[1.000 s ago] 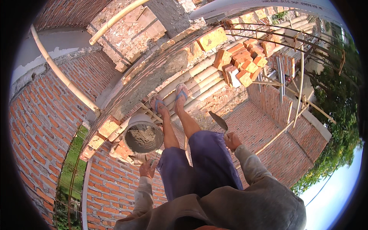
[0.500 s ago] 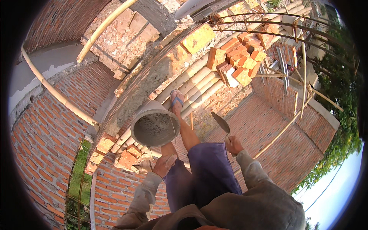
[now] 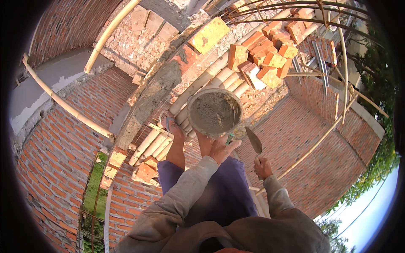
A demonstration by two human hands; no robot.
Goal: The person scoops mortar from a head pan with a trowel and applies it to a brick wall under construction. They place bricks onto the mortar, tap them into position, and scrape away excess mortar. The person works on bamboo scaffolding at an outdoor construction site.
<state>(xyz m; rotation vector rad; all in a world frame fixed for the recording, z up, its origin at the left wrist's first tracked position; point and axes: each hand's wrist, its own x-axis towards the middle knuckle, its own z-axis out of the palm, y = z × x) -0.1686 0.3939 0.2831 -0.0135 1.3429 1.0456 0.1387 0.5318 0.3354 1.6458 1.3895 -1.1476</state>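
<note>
A grey bucket (image 3: 198,127) of wet mortar (image 3: 213,110) stands in front of my legs, over the bamboo poles. Its wire handle leans down toward me and has a green grip (image 3: 230,138). Close under the near rim is my left hand (image 3: 219,151), beside that grip, thumb spread away from the fingers. Whether its fingertips touch the bucket is unclear. Off to the right, my right hand (image 3: 263,168) is closed round the handle of a pointed trowel (image 3: 254,140), its blade up and away from me.
Bamboo poles (image 3: 223,79) form a narrow platform under my foot (image 3: 168,123). A mortar-topped brick wall (image 3: 158,86) runs along its left, with a yellowish block (image 3: 209,35) on top. Loose bricks (image 3: 265,55) are piled ahead. Curved rebar (image 3: 291,6) crosses the far side; drops lie on both sides.
The bucket has moved right, from beside the wall to in front of my legs. My left hand has gone up and right with it. The trowel stays in my right hand, slightly farther right.
</note>
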